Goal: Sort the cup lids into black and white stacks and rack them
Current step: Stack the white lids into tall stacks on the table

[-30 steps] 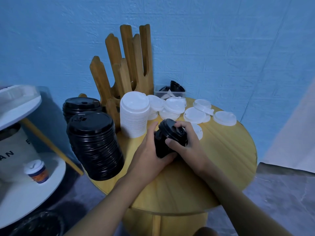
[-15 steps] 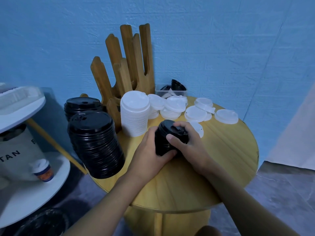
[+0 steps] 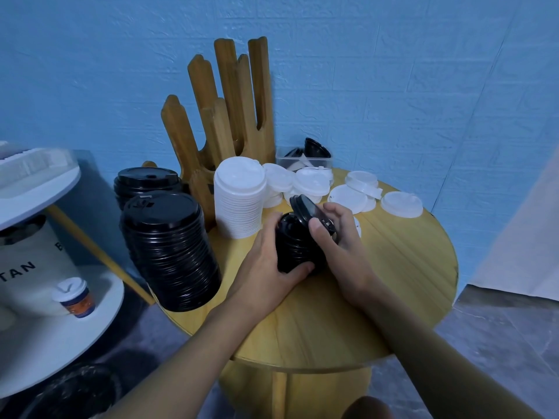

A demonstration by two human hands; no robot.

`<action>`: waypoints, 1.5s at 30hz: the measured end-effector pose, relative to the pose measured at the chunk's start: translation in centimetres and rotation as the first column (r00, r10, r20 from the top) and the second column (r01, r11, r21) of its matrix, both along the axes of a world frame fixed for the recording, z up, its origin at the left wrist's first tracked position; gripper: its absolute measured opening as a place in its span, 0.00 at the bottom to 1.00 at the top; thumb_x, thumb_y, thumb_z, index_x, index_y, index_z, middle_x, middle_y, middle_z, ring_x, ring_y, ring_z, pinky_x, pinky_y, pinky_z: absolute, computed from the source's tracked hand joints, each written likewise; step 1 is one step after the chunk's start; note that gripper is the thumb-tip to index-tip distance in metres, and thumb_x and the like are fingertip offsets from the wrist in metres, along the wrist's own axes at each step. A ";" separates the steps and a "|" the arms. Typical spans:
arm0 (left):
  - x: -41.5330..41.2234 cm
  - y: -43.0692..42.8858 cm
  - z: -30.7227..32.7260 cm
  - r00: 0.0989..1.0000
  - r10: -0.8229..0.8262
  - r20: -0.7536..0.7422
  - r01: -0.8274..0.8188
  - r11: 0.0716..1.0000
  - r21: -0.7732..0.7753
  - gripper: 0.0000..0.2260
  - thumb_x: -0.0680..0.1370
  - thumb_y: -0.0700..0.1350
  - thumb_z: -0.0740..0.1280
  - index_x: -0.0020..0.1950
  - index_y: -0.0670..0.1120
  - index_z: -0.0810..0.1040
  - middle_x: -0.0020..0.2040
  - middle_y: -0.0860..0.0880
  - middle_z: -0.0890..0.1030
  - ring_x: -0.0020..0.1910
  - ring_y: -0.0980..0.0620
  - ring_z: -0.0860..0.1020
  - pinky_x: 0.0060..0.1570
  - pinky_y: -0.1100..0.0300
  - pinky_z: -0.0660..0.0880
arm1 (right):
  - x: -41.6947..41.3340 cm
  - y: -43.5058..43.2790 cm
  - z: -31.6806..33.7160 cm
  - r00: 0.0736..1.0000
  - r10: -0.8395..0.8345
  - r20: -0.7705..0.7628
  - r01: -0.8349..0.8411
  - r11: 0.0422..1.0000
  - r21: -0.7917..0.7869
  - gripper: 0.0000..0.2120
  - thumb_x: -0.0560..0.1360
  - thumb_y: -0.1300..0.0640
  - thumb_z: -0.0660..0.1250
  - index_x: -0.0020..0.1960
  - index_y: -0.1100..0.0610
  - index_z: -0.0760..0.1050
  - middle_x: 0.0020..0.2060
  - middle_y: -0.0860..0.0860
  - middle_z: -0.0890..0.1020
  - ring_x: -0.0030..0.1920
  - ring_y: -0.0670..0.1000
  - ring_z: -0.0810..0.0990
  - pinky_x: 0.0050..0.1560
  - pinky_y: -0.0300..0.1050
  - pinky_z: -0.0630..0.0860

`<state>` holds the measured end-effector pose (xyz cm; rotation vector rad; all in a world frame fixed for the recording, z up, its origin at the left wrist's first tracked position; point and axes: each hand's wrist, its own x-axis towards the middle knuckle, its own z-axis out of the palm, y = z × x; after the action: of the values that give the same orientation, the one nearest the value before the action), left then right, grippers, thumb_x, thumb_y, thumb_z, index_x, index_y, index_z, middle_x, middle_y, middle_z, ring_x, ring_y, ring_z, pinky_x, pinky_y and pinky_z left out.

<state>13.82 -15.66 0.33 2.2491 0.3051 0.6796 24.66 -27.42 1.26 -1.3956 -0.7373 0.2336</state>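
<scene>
Blue textured wall [image 3: 393, 71] behind a round yellow wooden table [image 3: 393, 297], head view; at the table's far left stands a tall slotted wooden rack [image 3: 230, 116], no lids visible in its upper slots; beside it a tall stack of white plastic cup lids [image 3: 239, 201], and at the left edge a tall leaning stack of black plastic cup lids [image 3: 169, 252] with a second black stack [image 3: 148, 182] behind; loose white lids [image 3: 348, 196] lie across the far side, near a clear plastic box [image 3: 302, 160] holding a few more black ones; at centre, the left hand [image 3: 266, 267] wraps thumb and fingers round a short stack of black lids [image 3: 295, 252] near the table's middle; the right hand [image 3: 341, 246] pinches a single black lid [image 3: 308, 210], tilted, its lower edge at the top of that short stack, thumb on the near rim; step in hand, by judgement: seating one more black lid on the short stack, with white lids still to gather and racking not yet begun; the next move likely calls for levelling the tilted lid and pressing it down square so that it nests, the left hand steadying the stack against tipping
</scene>
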 end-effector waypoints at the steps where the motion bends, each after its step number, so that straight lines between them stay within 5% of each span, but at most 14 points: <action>1: 0.0 0.0 0.0 1.000 -0.001 0.001 0.001 1.000 0.014 0.37 0.71 0.53 0.76 0.73 0.62 0.59 0.65 0.58 0.72 0.63 0.59 0.73 0.61 0.57 0.74 | -0.1 0.0 0.1 1.000 -0.003 -0.002 0.003 1.000 0.009 0.25 0.74 0.45 0.67 0.68 0.50 0.65 0.63 0.48 0.76 0.62 0.44 0.77 0.64 0.46 0.74; 8: 0.1 0.0 -0.2 1.000 0.025 0.009 -0.025 1.000 0.008 0.33 0.71 0.54 0.77 0.70 0.59 0.63 0.66 0.57 0.70 0.63 0.60 0.70 0.62 0.60 0.72 | -0.3 -0.1 0.3 0.990 -0.137 0.031 0.136 0.990 0.039 0.16 0.76 0.52 0.71 0.61 0.50 0.72 0.54 0.46 0.78 0.52 0.39 0.78 0.52 0.35 0.75; 12: 0.1 0.1 -0.1 0.999 0.035 0.004 -0.035 0.999 -0.017 0.37 0.70 0.54 0.77 0.71 0.60 0.57 0.61 0.62 0.72 0.60 0.58 0.74 0.56 0.59 0.75 | -0.2 -0.1 0.0 0.993 -0.075 0.087 0.080 0.996 -0.049 0.18 0.70 0.49 0.72 0.59 0.50 0.77 0.59 0.47 0.78 0.60 0.45 0.77 0.61 0.42 0.74; 16: 0.1 0.1 0.0 0.998 0.043 -0.035 -0.044 0.999 -0.018 0.47 0.70 0.57 0.76 0.78 0.59 0.46 0.59 0.67 0.70 0.61 0.55 0.75 0.59 0.55 0.75 | -0.2 -0.2 0.1 0.984 -0.097 0.150 0.103 0.994 -0.031 0.15 0.73 0.57 0.73 0.59 0.52 0.79 0.64 0.47 0.74 0.65 0.39 0.71 0.64 0.32 0.68; 20: 0.2 0.2 -0.1 0.998 0.030 -0.054 -0.030 1.000 -0.006 0.48 0.70 0.59 0.75 0.77 0.62 0.45 0.63 0.66 0.69 0.64 0.53 0.75 0.62 0.51 0.74 | -0.4 -0.3 0.3 0.968 -0.152 0.201 0.156 0.988 -0.005 0.18 0.70 0.52 0.70 0.58 0.53 0.78 0.63 0.46 0.74 0.64 0.36 0.70 0.60 0.25 0.65; 25: 0.2 0.1 0.0 0.999 0.027 -0.036 -0.027 1.000 0.016 0.44 0.69 0.60 0.74 0.74 0.64 0.48 0.62 0.67 0.69 0.63 0.52 0.76 0.61 0.48 0.74 | -0.6 -0.4 0.4 0.946 -0.237 0.222 0.228 0.971 0.068 0.17 0.69 0.45 0.69 0.57 0.44 0.73 0.64 0.47 0.73 0.67 0.43 0.70 0.64 0.33 0.67; 30: 0.2 0.1 0.0 1.000 0.007 -0.019 -0.006 1.000 0.018 0.46 0.71 0.59 0.74 0.76 0.64 0.44 0.60 0.74 0.68 0.62 0.56 0.75 0.60 0.53 0.75 | -0.6 -0.3 0.3 0.965 -0.059 0.254 0.087 0.991 -0.100 0.14 0.71 0.55 0.73 0.56 0.49 0.78 0.64 0.46 0.70 0.64 0.32 0.67 0.60 0.23 0.63; 34: 0.2 0.1 -0.2 1.000 0.003 -0.025 -0.003 1.000 0.012 0.48 0.73 0.58 0.74 0.79 0.61 0.40 0.60 0.74 0.67 0.60 0.60 0.75 0.57 0.61 0.74 | -0.6 -0.1 0.4 0.971 0.000 0.241 0.050 0.978 -0.204 0.13 0.71 0.55 0.73 0.54 0.43 0.79 0.67 0.47 0.69 0.69 0.41 0.66 0.68 0.38 0.63; 37: 0.2 0.0 -0.1 0.999 0.001 -0.038 -0.001 1.000 0.006 0.47 0.72 0.59 0.74 0.79 0.60 0.43 0.64 0.68 0.71 0.63 0.55 0.76 0.60 0.54 0.76 | -0.8 0.1 0.5 0.968 0.002 0.250 0.060 0.969 -0.241 0.13 0.69 0.51 0.70 0.52 0.40 0.78 0.68 0.47 0.67 0.71 0.45 0.64 0.68 0.41 0.63; 42: 0.4 0.0 -0.3 0.999 0.024 -0.034 -0.023 0.999 0.029 0.34 0.71 0.60 0.72 0.73 0.64 0.60 0.68 0.61 0.72 0.64 0.58 0.73 0.63 0.49 0.74 | -0.5 -0.5 0.3 0.965 0.083 0.250 -0.015 0.964 -0.264 0.15 0.75 0.61 0.70 0.56 0.45 0.78 0.68 0.44 0.65 0.65 0.30 0.63 0.58 0.21 0.63; 45: 0.5 0.0 -0.5 0.998 0.058 -0.034 -0.058 0.998 0.019 0.33 0.72 0.57 0.72 0.73 0.62 0.61 0.69 0.58 0.70 0.65 0.56 0.72 0.64 0.52 0.73 | -0.7 -0.3 -0.3 0.937 0.015 0.350 0.097 0.949 -0.300 0.15 0.75 0.57 0.71 0.59 0.45 0.76 0.67 0.45 0.64 0.68 0.38 0.64 0.66 0.31 0.64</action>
<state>14.31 -15.61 -0.14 2.2789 0.3838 0.6774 23.98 -27.77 0.98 -1.7812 -0.9930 0.0690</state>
